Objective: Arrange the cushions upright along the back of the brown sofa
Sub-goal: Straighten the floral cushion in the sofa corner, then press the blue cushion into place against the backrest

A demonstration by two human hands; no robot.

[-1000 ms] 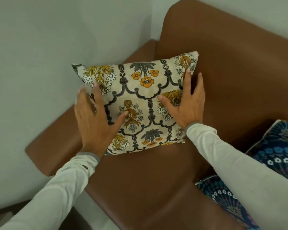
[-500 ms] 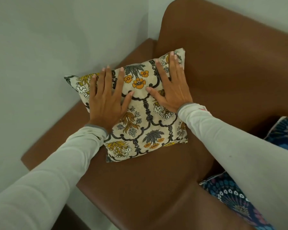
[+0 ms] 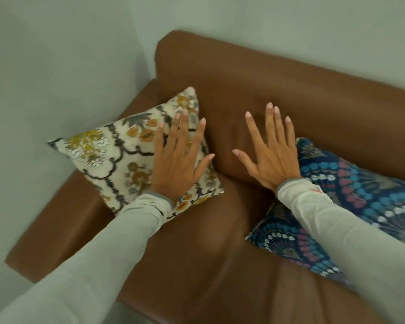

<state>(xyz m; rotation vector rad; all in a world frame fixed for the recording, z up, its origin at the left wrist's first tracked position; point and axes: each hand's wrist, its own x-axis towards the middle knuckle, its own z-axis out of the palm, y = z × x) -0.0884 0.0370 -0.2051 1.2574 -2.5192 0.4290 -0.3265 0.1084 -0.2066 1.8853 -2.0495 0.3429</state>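
A cream floral cushion (image 3: 117, 160) leans in the left corner of the brown sofa (image 3: 278, 94), against the armrest and backrest. My left hand (image 3: 180, 160) lies flat over its right half, fingers spread, holding nothing. My right hand (image 3: 270, 153) hovers open in front of the bare backrest, between the two cushions, fingers apart. A blue patterned cushion (image 3: 360, 206) lies tilted on the seat at the right, partly hidden under my right sleeve.
Pale walls meet in a corner behind the sofa's left end. The left armrest (image 3: 63, 220) runs toward me along the wall. Bare seat leather (image 3: 208, 253) shows between the two cushions.
My right hand has come off the floral cushion and moved right toward the blue one. My left hand slid to the cushion's right half. The view has swung right, showing more of the sofa.
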